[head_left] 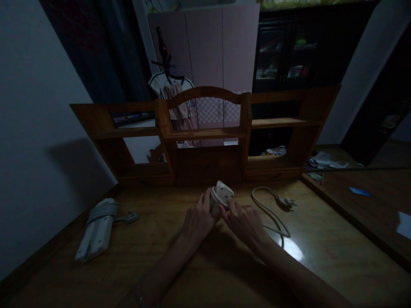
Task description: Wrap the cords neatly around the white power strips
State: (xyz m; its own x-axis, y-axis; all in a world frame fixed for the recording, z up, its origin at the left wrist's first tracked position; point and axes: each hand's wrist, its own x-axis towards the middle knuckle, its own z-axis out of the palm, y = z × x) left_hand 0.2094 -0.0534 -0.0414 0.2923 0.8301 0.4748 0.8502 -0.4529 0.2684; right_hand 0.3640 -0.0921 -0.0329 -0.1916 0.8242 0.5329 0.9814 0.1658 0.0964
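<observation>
In the middle of the desk, both hands are closed around a white power strip (pixel 225 193), tilted with its socket end up and away from me. Its cord (pixel 217 197) loops around the body near that end. My left hand (pixel 199 216) grips the strip from the left side. On the right, my right hand (pixel 242 219) has its fingers at the strip and the wound cord; what exactly its fingertips pinch is partly hidden. The cord's loose length (pixel 269 210) curves over the desk to the right and ends in a plug (pixel 287 202).
At the left lies another white power strip (pixel 96 235) wrapped in its own cord, its plug (pixel 130 217) beside it. A wooden shelf unit (pixel 205 136) stands along the desk's back edge. A wall (pixel 41 171) borders the left; a wooden ledge (pixel 349 218) runs along the right.
</observation>
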